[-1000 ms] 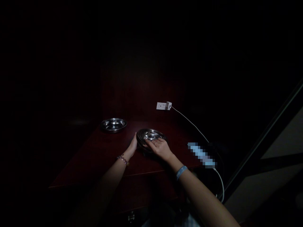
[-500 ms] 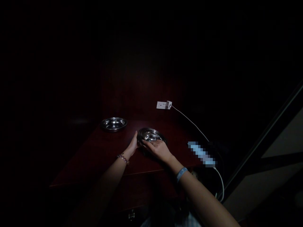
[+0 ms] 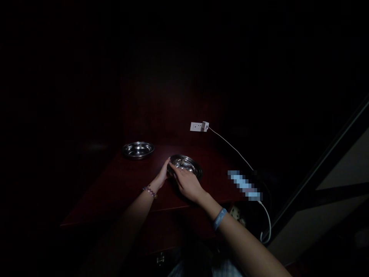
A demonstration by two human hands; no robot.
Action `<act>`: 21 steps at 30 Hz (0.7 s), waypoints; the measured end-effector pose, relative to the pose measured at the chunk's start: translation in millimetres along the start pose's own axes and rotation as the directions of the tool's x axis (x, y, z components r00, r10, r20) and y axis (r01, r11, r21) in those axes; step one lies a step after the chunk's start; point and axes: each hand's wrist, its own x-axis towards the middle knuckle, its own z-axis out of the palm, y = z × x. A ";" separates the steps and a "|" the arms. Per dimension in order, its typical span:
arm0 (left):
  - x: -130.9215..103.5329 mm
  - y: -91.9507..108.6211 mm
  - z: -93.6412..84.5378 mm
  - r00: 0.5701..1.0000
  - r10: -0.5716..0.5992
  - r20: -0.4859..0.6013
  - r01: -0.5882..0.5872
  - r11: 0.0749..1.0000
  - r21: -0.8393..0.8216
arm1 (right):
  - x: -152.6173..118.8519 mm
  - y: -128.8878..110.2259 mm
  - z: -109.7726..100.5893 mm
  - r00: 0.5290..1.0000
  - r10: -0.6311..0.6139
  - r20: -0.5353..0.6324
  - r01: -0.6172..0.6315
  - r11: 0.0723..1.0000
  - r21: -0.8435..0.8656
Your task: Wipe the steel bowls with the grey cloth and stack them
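Against the frame a second ago, the right hand [image 3: 188, 186] sits farther left over the metal dish [image 3: 186, 163], its index fingertip now at the dish's nine o'clock edge, close to the left thumb. The left hand [image 3: 161, 179] holds that dish at nine o'clock, its lower fingers hidden. The right hand comes in from five o'clock and lies flattened across the near side; I cannot tell whether it grips or only rests there. The dish is above the dark red table [image 3: 115, 192], but whether it touches the top is hidden.

From the held dish, a second metal dish [image 3: 138, 151] stands on the table at ten o'clock, well apart. Between twelve and one is a white wall socket [image 3: 196, 127] with a charger [image 3: 205, 126] plugged in and a thin cord [image 3: 230, 146] trailing toward four. Past three o'clock lies a pixelated blue object [image 3: 244, 186].
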 end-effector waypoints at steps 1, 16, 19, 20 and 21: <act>0.4 -0.4 -0.1 1.000 0.004 0.000 -0.004 1.000 -0.004 | -0.2 0.2 -0.5 1.000 -0.005 0.002 0.005 1.000 0.003; 8.9 -5.2 0.6 0.998 -0.018 -0.066 0.016 1.000 -0.025 | -4.0 9.1 -13.2 0.969 0.184 -0.167 -0.186 0.983 0.006; 11.0 -7.9 -0.3 0.997 -0.014 -0.071 0.013 1.000 -0.010 | -14.6 42.7 -18.1 0.887 0.359 -0.292 -0.364 0.931 0.039; 11.5 -8.7 -0.7 0.997 -0.008 -0.071 0.007 1.000 -0.009 | -19.4 56.0 -17.8 0.844 0.434 -0.316 -0.433 0.898 0.078; 11.9 -9.4 -1.2 0.998 -0.005 -0.068 0.004 1.000 -0.009 | -24.3 68.9 -16.3 0.792 0.520 -0.320 -0.504 0.853 0.139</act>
